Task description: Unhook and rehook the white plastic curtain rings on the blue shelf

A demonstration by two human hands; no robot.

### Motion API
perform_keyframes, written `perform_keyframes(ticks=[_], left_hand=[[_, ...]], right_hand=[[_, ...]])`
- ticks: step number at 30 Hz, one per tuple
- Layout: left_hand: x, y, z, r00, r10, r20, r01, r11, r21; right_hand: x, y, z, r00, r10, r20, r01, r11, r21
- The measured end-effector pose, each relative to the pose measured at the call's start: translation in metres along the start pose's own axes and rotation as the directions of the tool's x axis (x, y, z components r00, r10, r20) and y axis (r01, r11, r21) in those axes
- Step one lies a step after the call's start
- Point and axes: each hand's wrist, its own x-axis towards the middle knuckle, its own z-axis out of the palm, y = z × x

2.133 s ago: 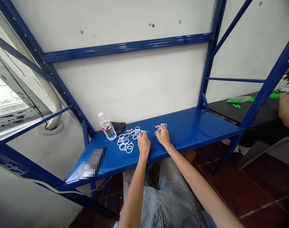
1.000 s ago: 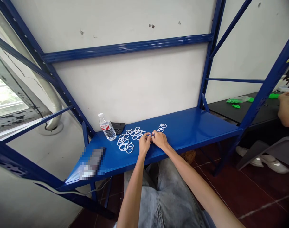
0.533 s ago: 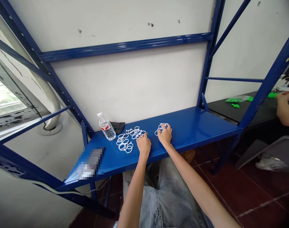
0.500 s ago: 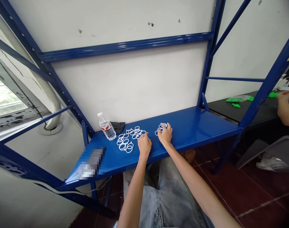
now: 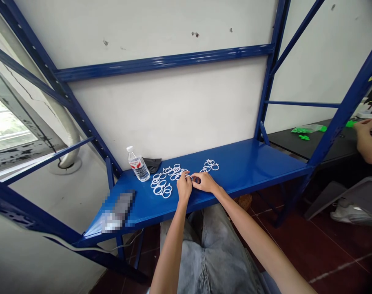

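Observation:
My left hand (image 5: 184,187) and my right hand (image 5: 205,182) meet close together over the front half of the blue shelf. Between their fingertips is a white ring (image 5: 189,178), partly hidden, with the fingers of both hands closed on it. It looks like a plastic curtain ring. A loose pile of similar white rings (image 5: 161,183) lies just left of my left hand, and its right end reaches behind those fingers. Beyond my right hand sits a smaller group of white rings (image 5: 209,164), partly covered by the hand.
A water bottle (image 5: 138,164) stands at the back left of the blue shelf (image 5: 250,163), beside a black pouch (image 5: 153,164). A blurred dark object (image 5: 120,208) lies at the left end. Blue posts frame both sides. At right, another person's hand (image 5: 366,130) is over a black table (image 5: 335,141) with green pieces.
My right hand has left the smaller ring group and moved left to my left hand. A ring now shows between both hands' fingertips.

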Motion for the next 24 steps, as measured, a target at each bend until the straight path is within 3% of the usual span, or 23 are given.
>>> perform_keyframes(ticks=[4,10,17,24], left_hand=[[0.000,0.001,0.001,0.999,0.024,0.046,-0.025,0.999,0.028],[-0.001,0.002,0.001,0.990,0.059,0.128,-0.081,0.983,0.167],[-0.004,0.008,0.008,0.976,0.070,0.204,-0.141,0.924,0.356],[-0.003,0.010,0.005,0.971,0.110,0.211,-0.177,0.927,0.331]], right_hand=[[0.002,0.003,0.002,0.999,0.041,-0.035,-0.044,0.995,-0.092],[0.005,0.007,0.002,0.994,0.068,-0.086,-0.076,0.993,-0.094],[0.006,-0.001,0.005,0.956,0.260,-0.134,-0.288,0.920,-0.266],[0.006,-0.004,0.007,0.928,0.302,-0.218,-0.350,0.906,-0.237]])
